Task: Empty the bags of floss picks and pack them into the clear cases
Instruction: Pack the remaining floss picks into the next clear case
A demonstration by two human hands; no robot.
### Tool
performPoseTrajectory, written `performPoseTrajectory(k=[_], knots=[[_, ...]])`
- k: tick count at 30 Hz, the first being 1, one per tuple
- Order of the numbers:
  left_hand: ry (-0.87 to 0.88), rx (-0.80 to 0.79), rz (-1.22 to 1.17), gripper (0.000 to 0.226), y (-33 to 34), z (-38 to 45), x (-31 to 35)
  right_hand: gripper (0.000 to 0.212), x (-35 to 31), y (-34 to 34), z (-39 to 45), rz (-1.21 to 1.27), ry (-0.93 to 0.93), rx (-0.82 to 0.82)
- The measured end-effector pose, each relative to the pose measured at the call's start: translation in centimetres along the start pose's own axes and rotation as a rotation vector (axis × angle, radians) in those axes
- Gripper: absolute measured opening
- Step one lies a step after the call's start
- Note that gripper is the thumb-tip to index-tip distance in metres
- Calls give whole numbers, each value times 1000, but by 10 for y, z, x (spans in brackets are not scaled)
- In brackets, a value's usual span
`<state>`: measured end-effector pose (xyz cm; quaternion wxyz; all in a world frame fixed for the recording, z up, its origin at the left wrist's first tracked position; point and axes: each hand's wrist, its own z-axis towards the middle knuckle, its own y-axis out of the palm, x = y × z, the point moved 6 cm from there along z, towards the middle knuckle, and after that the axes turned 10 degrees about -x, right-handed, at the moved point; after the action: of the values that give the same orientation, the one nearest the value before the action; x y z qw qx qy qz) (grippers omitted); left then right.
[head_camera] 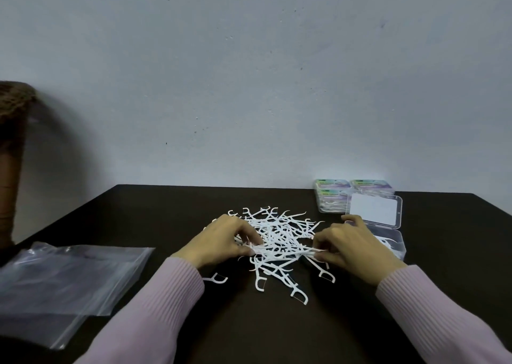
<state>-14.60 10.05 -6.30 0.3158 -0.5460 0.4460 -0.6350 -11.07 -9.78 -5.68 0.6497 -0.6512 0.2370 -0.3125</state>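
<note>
Plain room, type unclear — dark table [277,322] against bare pale wall [249,72]

Floss picks [277,239] mid-table; bags [69,275] left; open case [388,233] right, 3 closed cases [340,194] behind.

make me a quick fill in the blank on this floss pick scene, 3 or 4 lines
1. The loose floss picks lie in a pile on the dark ____.
2. The emptied clear plastic bags lie on the ____ side of the pile.
3. The open clear case sits just behind the person's ____ hand.
4. The closed, labelled cases stand near the wall, ____ the open case.

Missing words: table; left; right; behind
</note>
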Motion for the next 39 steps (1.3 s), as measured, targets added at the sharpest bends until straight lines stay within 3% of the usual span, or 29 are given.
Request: performPoseTrajectory(k=[10, 18, 25, 29, 34, 39], knots=[[62, 249, 200, 9, -2, -3, 21, 20, 32, -10, -6, 216, 72, 72], [155, 417, -156, 10, -8, 13, 37, 2, 73, -16, -18, 440, 171, 159], [248, 464, -380, 13, -4, 35, 77, 17, 122, -10, -38, 375, 392, 104], [216, 402, -663, 14, 3, 58, 101, 10, 127, 1, -39, 406, 410, 37], [151, 315, -972, 14, 19, 92, 120, 16, 118, 3, -32, 492, 356, 46], [55, 199, -1293, 24, 44, 115, 120, 24, 131, -1, -41, 598, 378, 169]])
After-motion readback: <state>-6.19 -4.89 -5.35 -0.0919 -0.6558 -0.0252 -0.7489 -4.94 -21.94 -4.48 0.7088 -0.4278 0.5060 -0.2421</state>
